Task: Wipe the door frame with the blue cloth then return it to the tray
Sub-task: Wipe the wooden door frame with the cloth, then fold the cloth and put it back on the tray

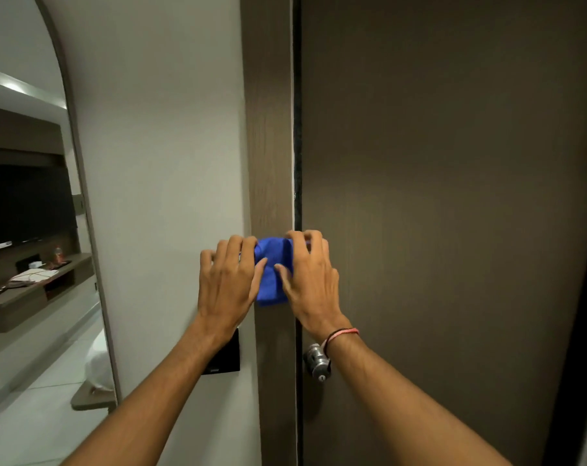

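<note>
Wiping step: left hand point(228, 280) and right hand point(314, 280), each grip closed on the blue cloth point(273, 277), press it to the door frame point(268, 146); next calls for sliding it along under steady pressure

Head view near door frame point(269, 129)

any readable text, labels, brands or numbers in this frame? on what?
None legible.
Black wall panel: pale mark at its lower edge, too small to read.
Bottle on the shelf: label blurred, unreadable.
No text shows on the blue cloth, door frame or door knob.
</note>
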Demonstrator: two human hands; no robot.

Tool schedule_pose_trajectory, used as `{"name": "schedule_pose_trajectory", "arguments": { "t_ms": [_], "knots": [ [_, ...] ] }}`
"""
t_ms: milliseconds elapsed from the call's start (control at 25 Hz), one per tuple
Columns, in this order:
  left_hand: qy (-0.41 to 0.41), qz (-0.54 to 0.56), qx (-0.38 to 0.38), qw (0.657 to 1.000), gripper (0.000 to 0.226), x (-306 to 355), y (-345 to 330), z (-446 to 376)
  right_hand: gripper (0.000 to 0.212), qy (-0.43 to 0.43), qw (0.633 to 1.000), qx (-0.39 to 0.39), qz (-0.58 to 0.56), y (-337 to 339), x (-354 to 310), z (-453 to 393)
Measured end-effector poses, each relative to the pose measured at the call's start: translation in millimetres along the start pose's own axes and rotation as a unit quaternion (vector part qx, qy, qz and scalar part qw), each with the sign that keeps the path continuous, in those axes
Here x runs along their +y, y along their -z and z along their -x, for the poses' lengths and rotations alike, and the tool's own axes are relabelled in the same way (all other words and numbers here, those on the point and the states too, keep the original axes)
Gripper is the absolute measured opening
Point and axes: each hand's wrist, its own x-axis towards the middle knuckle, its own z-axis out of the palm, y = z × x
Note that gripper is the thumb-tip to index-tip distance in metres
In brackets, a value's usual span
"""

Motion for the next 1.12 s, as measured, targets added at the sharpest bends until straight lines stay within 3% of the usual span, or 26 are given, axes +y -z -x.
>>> {"name": "schedule_pose_trajectory", "arguments": {
  "t_ms": [80, 200, 480, 560, 640, 800, 1000, 1120],
  "knots": [
    [-0.009, 0.012, -0.001, 1.0, 0.02, 14.1, 0.8, 4.1, 0.066, -0.057, 0.997, -0.005, -0.061, 6.5, 12.9, 9.6],
    [-0.049, 0.069, -0.016, 0.996, 0.019, 46.1, -3.5, 13.2, 0.078, -0.123, 0.99, -0.044, -0.05, 18.7, 49.2, 32.8],
    [-0.089, 0.264, -0.111, 0.954, 0.016, 204.8, -19.3, 45.6, 0.033, -0.258, 0.954, -0.101, -0.115, 97.1, 193.9, 133.7],
    [-0.105, 0.377, -0.192, 0.9, 0.012, 266.2, -24.8, 59.9, 0.027, -0.3, 0.939, -0.099, -0.135, 134.1, 242.9, 171.2],
    [-0.102, 0.482, -0.293, 0.82, 0.007, 327.0, -28.5, 76.5, 0.025, -0.341, 0.926, -0.089, -0.133, 172.9, 288.0, 209.9],
    [-0.078, 0.564, -0.403, 0.717, 0.009, 457.1, -29.5, 128.8, 0.031, -0.436, 0.892, -0.038, -0.113, 242.6, 367.8, 296.8],
    [-0.026, 0.611, -0.513, 0.603, 0.008, 622.6, -24.9, 231.6, 0.049, -0.617, 0.777, 0.059, -0.11, 303.3, 457.6, 429.6],
    [0.028, 0.587, -0.596, 0.548, 0.025, 698.8, -24.4, 309.7, 0.05, -0.707, 0.693, 0.099, -0.103, 312.1, 503.2, 518.0]
  ]
}}
